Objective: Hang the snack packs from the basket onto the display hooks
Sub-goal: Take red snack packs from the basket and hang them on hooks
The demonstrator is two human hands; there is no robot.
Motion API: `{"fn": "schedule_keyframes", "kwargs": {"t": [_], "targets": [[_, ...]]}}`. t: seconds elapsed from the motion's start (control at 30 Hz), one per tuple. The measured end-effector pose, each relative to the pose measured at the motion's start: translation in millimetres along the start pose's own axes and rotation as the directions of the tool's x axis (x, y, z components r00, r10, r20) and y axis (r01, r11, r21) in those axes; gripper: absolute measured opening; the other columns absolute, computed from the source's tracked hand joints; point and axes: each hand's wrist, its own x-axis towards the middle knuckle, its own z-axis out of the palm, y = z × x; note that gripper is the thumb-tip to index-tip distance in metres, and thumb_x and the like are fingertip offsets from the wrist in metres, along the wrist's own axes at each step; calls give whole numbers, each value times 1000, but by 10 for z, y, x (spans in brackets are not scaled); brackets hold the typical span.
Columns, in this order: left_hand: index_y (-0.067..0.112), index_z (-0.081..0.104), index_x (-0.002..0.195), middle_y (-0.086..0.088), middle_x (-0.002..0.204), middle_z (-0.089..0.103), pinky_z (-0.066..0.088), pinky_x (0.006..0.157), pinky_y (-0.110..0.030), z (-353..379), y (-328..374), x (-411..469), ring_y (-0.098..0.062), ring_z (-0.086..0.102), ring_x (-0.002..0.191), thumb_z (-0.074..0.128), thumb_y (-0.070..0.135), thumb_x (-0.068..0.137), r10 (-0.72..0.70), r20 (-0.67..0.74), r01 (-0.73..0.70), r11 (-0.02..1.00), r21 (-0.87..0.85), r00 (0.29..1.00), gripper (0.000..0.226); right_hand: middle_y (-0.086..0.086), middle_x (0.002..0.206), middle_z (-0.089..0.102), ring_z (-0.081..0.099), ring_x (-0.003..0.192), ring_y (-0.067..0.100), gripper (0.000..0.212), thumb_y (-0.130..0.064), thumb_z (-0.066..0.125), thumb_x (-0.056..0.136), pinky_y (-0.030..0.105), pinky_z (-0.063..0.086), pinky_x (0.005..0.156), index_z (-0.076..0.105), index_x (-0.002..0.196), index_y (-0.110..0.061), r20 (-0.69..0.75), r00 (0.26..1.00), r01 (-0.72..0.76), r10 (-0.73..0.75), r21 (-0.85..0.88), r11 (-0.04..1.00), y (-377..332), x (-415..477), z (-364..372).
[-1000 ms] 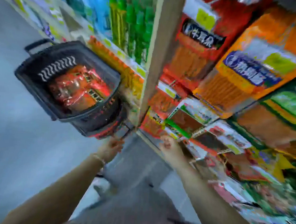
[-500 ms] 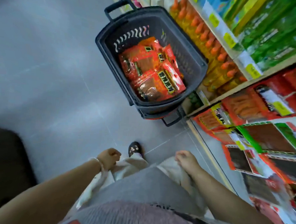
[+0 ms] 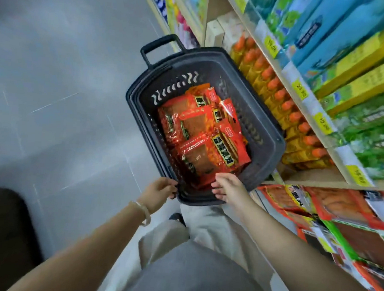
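A shop aisle: right of the fingers (image 3: pixel 221 177), shelves (image 3: pixel 314 176) edged with yellow price tags (image 3: pixel 300 88) hold rows of orange-capped bottles (image 3: pixel 299 121) and boxed goods (image 3: pixel 357 71); a shopping basket (image 3: pixel 256 117) stands just ahead.

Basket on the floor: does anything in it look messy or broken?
Only a bit messy: the red snack packs lie jumbled in the basket, overlapping at different angles. None looks torn or spilled out.
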Motion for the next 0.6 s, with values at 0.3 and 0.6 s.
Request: {"fn": "schedule_keyframes", "kwargs": {"t": [0.3, 0.6], "targets": [[19, 58, 108, 3, 102, 64, 51, 81, -27, -178, 882, 980, -8, 62, 86, 48, 17, 96, 65, 31, -66, 998, 13, 997, 15, 12, 138, 45, 48, 122, 25, 45, -24, 58, 92, 33, 43, 90, 46, 133, -12, -129, 899, -341, 419, 396, 853, -49, 1170, 120], [29, 56, 97, 5, 101, 63, 53, 79, -27, -360, 934, 1633, -10, 62, 91, 48, 17, 95, 11, 278, -55, 987, 151, 961, 15, 11, 140, 47, 47, 127, 30, 83, -55, 71, 74, 41, 39, 106, 41, 138, -10, -336, 708, -377, 621, 563, 735, 321, 1785, 226]]}}
